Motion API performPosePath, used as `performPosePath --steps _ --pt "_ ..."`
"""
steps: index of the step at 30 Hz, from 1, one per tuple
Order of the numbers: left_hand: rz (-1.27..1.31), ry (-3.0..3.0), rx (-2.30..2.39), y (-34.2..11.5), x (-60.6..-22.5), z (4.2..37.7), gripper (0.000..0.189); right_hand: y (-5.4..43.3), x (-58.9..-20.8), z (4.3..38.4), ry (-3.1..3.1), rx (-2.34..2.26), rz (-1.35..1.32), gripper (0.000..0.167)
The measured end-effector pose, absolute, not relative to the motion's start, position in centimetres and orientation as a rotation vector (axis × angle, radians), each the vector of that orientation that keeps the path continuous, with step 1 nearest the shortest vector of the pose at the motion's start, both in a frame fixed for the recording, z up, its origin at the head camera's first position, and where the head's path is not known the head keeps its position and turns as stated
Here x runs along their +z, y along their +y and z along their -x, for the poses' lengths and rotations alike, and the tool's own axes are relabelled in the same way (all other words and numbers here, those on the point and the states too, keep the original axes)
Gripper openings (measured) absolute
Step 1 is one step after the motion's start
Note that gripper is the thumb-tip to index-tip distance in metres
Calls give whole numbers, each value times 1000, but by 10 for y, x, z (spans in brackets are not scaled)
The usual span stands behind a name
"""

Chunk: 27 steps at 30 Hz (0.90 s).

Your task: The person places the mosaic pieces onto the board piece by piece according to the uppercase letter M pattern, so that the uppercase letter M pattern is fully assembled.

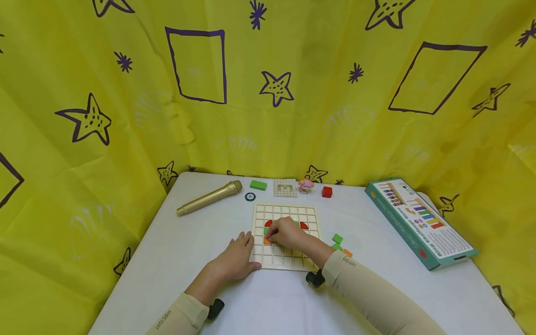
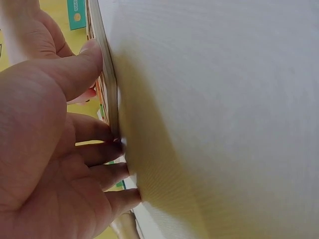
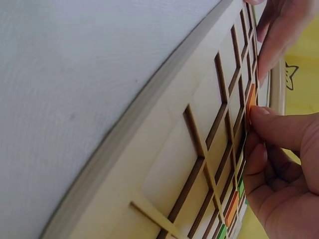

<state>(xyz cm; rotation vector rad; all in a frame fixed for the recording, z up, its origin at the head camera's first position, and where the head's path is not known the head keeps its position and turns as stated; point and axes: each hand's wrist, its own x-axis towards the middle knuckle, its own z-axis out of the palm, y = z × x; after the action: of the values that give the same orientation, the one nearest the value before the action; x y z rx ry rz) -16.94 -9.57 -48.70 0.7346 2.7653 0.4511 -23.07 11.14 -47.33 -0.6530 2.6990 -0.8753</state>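
A pale wooden grid board (image 1: 289,264) lies flat on the white table. In its cells sit red quarter-round tiles (image 1: 304,225), green tiles and an orange square tile (image 1: 267,241). My right hand (image 1: 287,232) is over the board's left half, thumb and fingers brought together at the orange tile. The right wrist view shows the thumb of that hand (image 3: 286,164) on the orange tile (image 3: 250,99); the index fingertip's contact is hidden. My left hand (image 1: 238,256) rests beside the board's left edge, fingers extended. Its thumb (image 2: 82,69) touches the board's rim (image 2: 107,74).
Loose green tiles (image 1: 337,238) and an orange tile (image 1: 347,252) lie right of the board. Behind it are a gold microphone (image 1: 209,197), green block (image 1: 258,185), round token (image 1: 250,197), pattern card (image 1: 285,188), pink figurine (image 1: 306,186) and red cube (image 1: 327,191). A game box (image 1: 418,218) stands right.
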Motion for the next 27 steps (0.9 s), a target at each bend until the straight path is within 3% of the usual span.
performPosePath --steps 27 --pt "-661 2751 447 -92 -488 170 86 182 -460 233 2755 -1039 319 4"
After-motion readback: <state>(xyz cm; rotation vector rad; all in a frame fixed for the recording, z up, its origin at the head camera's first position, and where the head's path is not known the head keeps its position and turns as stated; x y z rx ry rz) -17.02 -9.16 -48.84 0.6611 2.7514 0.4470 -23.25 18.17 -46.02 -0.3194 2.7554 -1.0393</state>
